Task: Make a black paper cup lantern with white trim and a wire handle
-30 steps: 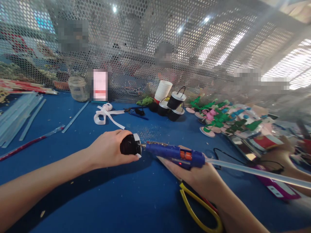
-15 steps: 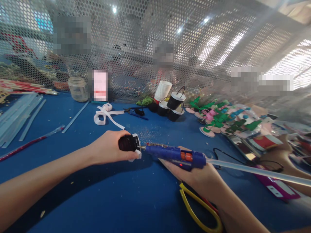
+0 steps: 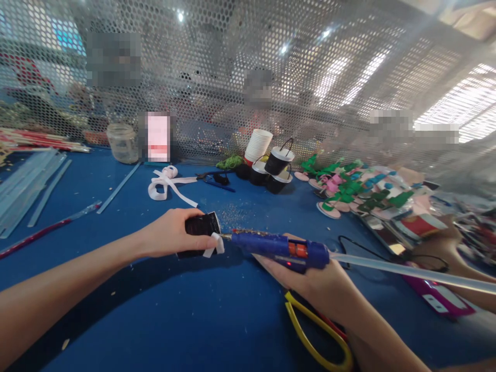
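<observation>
My left hand is closed around a small black cup lying on its side, its rim towards the right. A short strip of white ribbon sticks out beneath my left thumb at the rim. The blue glue gun is gripped in my right hand, its red light lit and a long clear glue stick running out of its back. Its metal nozzle meets or nearly meets the ribbon at the cup's rim. Yellow-handled scissors extend from under my right hand; whether it holds them too I cannot tell.
Behind the cup lie a loose white ribbon and pliers. Stacked white cups and black cups with handles stand by the mesh wall. Glue sticks lie left; green and pink craft pieces and a purple power strip lie right.
My left hand has turned the black cup, so more of its dark side and the white ribbon end show. The glue gun has stayed almost still beside the rim.
</observation>
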### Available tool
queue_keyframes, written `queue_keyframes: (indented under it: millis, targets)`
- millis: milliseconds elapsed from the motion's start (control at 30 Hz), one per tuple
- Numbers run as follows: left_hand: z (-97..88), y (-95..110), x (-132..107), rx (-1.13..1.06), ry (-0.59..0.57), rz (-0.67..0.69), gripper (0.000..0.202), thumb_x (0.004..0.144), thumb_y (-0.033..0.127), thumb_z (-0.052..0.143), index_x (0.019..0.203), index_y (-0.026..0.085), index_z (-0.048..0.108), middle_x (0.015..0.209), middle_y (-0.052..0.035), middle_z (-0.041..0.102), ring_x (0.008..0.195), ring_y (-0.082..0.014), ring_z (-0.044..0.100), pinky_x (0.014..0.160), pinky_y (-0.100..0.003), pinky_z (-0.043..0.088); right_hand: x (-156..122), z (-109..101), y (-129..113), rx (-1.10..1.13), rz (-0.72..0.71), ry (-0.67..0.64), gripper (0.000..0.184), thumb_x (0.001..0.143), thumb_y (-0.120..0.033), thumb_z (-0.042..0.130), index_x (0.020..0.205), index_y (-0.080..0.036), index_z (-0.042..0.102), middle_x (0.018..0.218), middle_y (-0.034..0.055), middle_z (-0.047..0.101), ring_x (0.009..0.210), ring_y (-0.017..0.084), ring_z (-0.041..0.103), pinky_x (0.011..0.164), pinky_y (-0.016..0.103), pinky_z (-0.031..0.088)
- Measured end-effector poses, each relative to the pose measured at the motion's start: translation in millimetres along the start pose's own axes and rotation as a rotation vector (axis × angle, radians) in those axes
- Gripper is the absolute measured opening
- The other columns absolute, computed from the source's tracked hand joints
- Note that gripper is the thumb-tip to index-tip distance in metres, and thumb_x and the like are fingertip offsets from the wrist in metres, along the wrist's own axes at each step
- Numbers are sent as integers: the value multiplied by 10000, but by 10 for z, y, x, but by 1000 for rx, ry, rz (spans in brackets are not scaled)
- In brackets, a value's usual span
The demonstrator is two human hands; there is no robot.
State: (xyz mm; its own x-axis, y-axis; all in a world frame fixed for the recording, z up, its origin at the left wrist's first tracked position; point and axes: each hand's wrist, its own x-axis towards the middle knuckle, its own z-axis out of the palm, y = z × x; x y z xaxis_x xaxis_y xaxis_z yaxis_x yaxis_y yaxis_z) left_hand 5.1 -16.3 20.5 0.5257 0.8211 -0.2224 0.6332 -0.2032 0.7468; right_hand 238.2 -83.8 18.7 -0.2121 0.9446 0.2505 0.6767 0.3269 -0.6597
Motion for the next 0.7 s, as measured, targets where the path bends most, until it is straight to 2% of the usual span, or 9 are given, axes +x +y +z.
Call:
queue_keyframes:
  millis: [267,500,700]
  targets:
    - [-14,-17,33,30,8,-22,519,644,553,522,995,172,559,755,-31,611,588,-147,546,481,-204,387,15,85,-19,155,116,32,90,675,-255,575,601,-204,580,502,-9,583,480,149,543,427,249,444]
    - [-18,-13,39,-8,-5,-38,544,644,539,525,1037,163,542,775,-39,616,608,-153,549,489,-210,401,36,124,-30,304,117,43,104,665,-267,566,605,-184,577,498,-16,554,449,117,513,437,229,447]
    - [-28,-37,53,37,0,-30,523,643,539,518,1017,174,543,722,-27,598,564,-139,527,448,-200,372,24,131,-48,349,236,31,144,676,-302,593,656,-161,616,381,-59,436,308,62,377,304,180,339]
